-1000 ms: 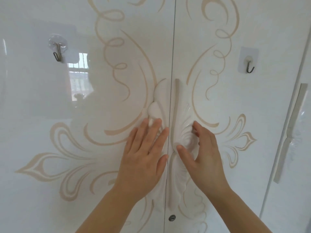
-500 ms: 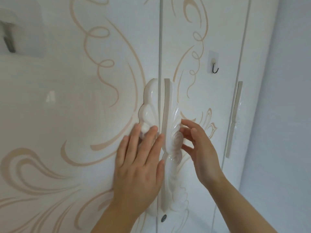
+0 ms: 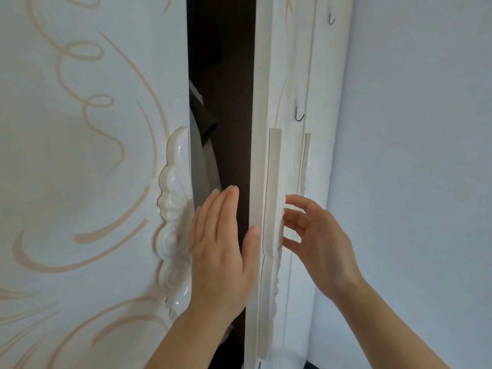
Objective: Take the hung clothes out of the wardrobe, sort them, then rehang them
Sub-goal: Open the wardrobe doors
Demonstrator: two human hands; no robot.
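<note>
The white wardrobe's right door stands ajar, edge-on to me, leaving a dark gap. Inside the gap hang clothes, a pale garment and a dark one, mostly hidden. The left door with beige scrollwork and a glossy carved handle is still flat. My left hand is held flat with straight fingers in front of the gap, its thumb at the right door's edge. My right hand has its fingertips curled on the right door's long handle.
A third door with a slim handle and two metal hooks lies behind the open door. A plain white wall stands close on the right, limiting the door's swing.
The right door has swung outward from shut, opening a dark gap. My left hand came off the left door's handle and now sits before the gap. The view shifted right.
</note>
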